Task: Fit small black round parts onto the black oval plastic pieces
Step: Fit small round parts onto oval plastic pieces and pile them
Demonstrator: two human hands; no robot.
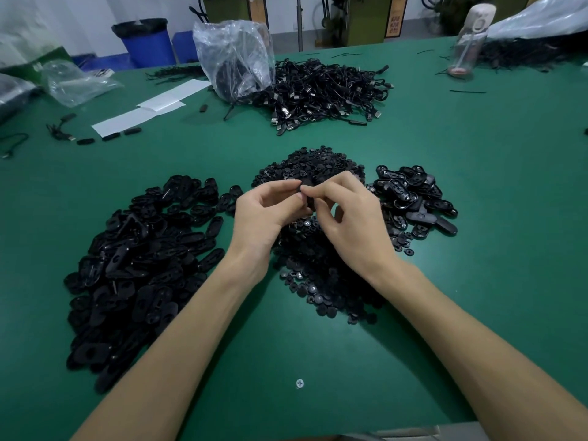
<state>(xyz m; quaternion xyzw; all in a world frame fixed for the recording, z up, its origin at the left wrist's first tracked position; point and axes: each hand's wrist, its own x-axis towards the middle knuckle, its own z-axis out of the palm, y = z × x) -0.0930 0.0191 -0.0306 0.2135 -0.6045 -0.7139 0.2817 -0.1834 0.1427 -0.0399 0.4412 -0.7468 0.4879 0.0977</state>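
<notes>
Small black plastic part (308, 199), shape mostly hidden, pinched by both left hand (267, 214) and right hand (348, 221), just above the heap of small black round parts (321, 281). Left of the heap: large pile of black oval plastic pieces (136, 265); right of it: smaller oval-piece pile (413, 198).

A green worktop (477, 186) spans the view. Behind it are a blue bin (148, 43), a white wall (63, 14) and olive machines (366, 20).
</notes>
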